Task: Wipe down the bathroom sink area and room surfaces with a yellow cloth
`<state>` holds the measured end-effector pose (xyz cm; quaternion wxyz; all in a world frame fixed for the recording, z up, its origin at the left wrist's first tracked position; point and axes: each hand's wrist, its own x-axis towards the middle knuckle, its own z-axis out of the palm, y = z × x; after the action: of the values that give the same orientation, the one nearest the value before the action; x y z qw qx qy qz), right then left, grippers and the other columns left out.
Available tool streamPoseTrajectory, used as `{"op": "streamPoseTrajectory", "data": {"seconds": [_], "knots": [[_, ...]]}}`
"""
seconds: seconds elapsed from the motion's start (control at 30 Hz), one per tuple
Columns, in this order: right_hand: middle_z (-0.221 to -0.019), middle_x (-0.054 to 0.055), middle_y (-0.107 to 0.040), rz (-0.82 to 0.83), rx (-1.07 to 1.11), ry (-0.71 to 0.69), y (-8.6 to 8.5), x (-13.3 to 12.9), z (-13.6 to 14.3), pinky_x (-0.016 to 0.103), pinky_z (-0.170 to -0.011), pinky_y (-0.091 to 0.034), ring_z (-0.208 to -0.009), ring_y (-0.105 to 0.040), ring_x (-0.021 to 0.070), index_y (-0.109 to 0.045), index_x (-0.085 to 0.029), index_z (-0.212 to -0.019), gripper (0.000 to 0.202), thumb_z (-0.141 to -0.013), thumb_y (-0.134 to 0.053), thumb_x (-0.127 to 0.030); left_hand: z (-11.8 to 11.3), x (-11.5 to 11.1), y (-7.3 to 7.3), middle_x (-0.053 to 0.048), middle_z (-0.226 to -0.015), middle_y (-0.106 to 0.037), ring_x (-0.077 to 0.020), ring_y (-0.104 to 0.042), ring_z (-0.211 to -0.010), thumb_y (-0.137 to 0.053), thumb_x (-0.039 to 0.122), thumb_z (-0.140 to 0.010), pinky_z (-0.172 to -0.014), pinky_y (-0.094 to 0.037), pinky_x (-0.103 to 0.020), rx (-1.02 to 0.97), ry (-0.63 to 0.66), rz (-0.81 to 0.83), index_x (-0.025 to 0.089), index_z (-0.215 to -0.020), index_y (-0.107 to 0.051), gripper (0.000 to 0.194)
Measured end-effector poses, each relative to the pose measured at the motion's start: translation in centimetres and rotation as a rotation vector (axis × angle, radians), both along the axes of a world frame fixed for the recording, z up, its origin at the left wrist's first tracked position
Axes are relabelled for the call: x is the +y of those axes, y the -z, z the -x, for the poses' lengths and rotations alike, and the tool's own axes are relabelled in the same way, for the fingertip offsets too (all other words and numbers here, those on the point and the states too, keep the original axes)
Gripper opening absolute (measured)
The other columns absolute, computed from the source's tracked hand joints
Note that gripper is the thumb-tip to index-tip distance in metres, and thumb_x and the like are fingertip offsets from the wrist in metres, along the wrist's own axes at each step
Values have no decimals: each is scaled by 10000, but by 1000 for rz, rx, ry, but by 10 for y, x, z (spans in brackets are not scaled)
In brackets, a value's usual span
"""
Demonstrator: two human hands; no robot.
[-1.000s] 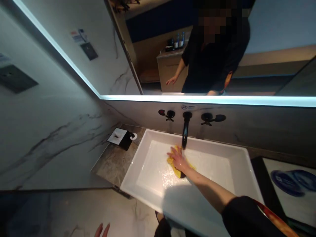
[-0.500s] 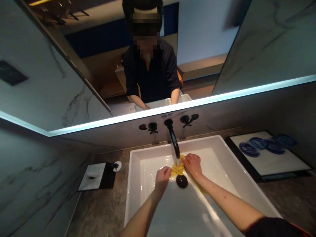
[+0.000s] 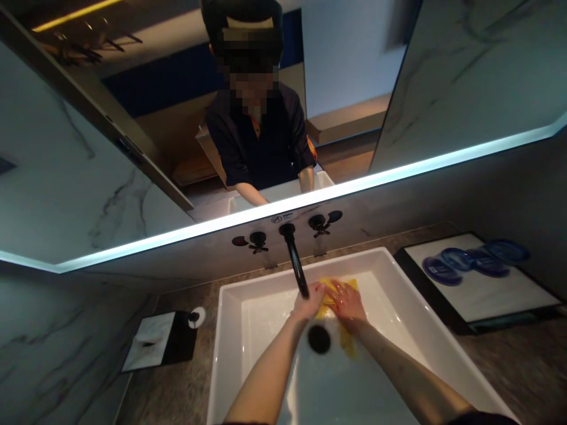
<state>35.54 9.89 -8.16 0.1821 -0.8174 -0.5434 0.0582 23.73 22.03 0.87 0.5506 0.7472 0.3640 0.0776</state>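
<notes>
A yellow cloth (image 3: 326, 284) is bunched between my hands inside the white sink (image 3: 394, 301), just right of the black faucet (image 3: 296, 262). My left hand (image 3: 310, 301) is closed on the cloth's left side, close to the spout tip. Fingers bent over the cloth, my right hand (image 3: 348, 302) grips it from the right. A strip of yellow hangs below my right wrist. The round dark drain (image 3: 319, 339) lies just below my hands.
Two cross-shaped taps (image 3: 258, 241) flank the faucet under the lit mirror (image 3: 345, 136). A tissue box (image 3: 153, 339) stands on the left counter. At right, a tray (image 3: 487, 295) holds several blue round packets (image 3: 442, 270).
My left hand has moved right, toward my right hand, and the two now meet at the cloth. The cloth has shifted right of the spout. The view has tilted slightly.
</notes>
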Motion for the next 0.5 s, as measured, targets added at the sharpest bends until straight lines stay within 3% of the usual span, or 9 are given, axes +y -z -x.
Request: {"op": "streamPoseTrajectory", "data": {"seconds": [0.1,0.17,0.23,0.3,0.4,0.5], "knots": [[-1333,137,-619,-142,139,148,-2,-3,-26,507,-1055,-407,-1211,-515,333,-678,-234,-1258,396,-926,-485,-330,18,7,-1,-84,-849,-637,-231,-599,-860,-395,590,-939,-828,-451,-338,-18,-73,-11,160,-857,-622,493],[-1222,170,-627,-317,254,390,-2,-1,-36,507,-1072,-402,-1171,-521,327,-651,-169,-1237,451,-953,-413,-426,36,8,-2,-98,-829,-636,-253,-593,-837,-404,667,-882,-803,-436,-365,-9,-122,-12,163,-831,-619,550],[-1239,209,-578,-489,354,634,-3,8,-38,524,-1098,-379,-1211,-491,340,-552,-109,-1324,571,-969,-327,-497,56,7,-2,-95,-781,-622,-252,-574,-785,-392,709,-837,-756,-416,-367,-7,-166,3,167,-792,-608,585],[-1374,255,-459,-575,418,749,-4,24,-32,549,-1131,-340,-1323,-401,365,-396,-72,-1442,658,-973,-280,-518,77,3,-1,-80,-743,-598,-234,-551,-744,-373,714,-823,-719,-398,-352,-14,-224,27,167,-778,-595,592],[-1499,274,-264,-572,447,721,-3,53,-4,593,-1146,-313,-1415,-270,403,-227,-90,-1512,699,-962,-325,-510,103,-5,4,-53,-728,-567,-208,-522,-721,-411,679,-821,-689,-380,-327,-27,-315,58,160,-790,-590,550],[-1479,250,-264,-471,405,493,2,74,43,640,-1127,-319,-1398,-292,406,-131,-160,-1532,628,-980,-321,-391,122,-11,7,-40,-726,-550,-200,-509,-724,-447,647,-803,-685,-381,-316,-50,-390,63,162,-793,-587,505]]}}
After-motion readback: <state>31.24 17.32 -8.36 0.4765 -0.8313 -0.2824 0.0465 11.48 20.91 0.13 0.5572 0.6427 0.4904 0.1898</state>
